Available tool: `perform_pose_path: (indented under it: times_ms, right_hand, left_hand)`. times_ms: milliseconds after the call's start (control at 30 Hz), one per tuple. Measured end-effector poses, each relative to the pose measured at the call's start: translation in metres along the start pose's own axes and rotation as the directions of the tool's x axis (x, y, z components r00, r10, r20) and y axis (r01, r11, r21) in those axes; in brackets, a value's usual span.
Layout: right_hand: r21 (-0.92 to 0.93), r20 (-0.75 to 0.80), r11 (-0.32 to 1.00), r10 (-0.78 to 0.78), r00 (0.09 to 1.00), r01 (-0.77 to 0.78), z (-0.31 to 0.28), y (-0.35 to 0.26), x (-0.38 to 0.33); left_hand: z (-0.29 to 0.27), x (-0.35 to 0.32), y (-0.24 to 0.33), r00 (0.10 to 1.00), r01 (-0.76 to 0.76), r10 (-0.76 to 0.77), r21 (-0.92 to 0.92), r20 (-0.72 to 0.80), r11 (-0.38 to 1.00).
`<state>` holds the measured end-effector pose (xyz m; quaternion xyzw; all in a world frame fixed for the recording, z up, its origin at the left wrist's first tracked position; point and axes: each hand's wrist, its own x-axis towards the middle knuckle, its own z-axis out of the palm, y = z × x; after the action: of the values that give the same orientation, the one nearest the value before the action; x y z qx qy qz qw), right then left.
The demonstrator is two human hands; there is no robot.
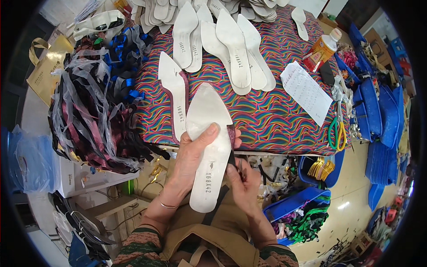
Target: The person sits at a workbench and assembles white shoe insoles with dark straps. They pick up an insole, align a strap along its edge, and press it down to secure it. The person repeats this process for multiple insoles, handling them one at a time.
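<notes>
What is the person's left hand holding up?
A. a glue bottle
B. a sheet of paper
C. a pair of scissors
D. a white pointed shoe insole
D: the left hand grips a white pointed shoe insole, thumb pressed on its face, while the scissors, glue bottle and sheet of paper lie apart on the colourful table.

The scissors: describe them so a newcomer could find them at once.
Start at the table covered in wavy rainbow-striped cloth and go to its right edge, just past the white paper sheet. The scissors lie there with handles toward the person. One handle loop is green and the other yellow, unlike anything nearby.
</notes>
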<state>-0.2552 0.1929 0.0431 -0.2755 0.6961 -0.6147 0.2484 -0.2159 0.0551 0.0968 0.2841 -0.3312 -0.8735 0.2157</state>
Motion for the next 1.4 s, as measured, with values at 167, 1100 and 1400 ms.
perform_pose_path:
  times_ms: [167,1100,1400]
  right_hand:
    - [-0.054,-0.059,0.993,-0.107,0.992,0.104,0.005,-0.003,-0.008]
    - [0.357,0.004,0.932,0.060,0.998,-0.058,-0.032,-0.019,0.043]
    - [0.182,0.073,0.979,-0.111,0.991,0.096,-0.046,-0.007,0.062]
  left_hand:
    - [-0.002,0.002,-0.004,0.992,-0.122,0.121,0.117,0.022,0.986]
    - [-0.019,-0.007,-0.025,0.895,0.246,-0.268,0.108,0.357,0.963]
    - [-0.024,-0.009,-0.025,0.880,0.135,-0.276,0.355,0.386,0.925]
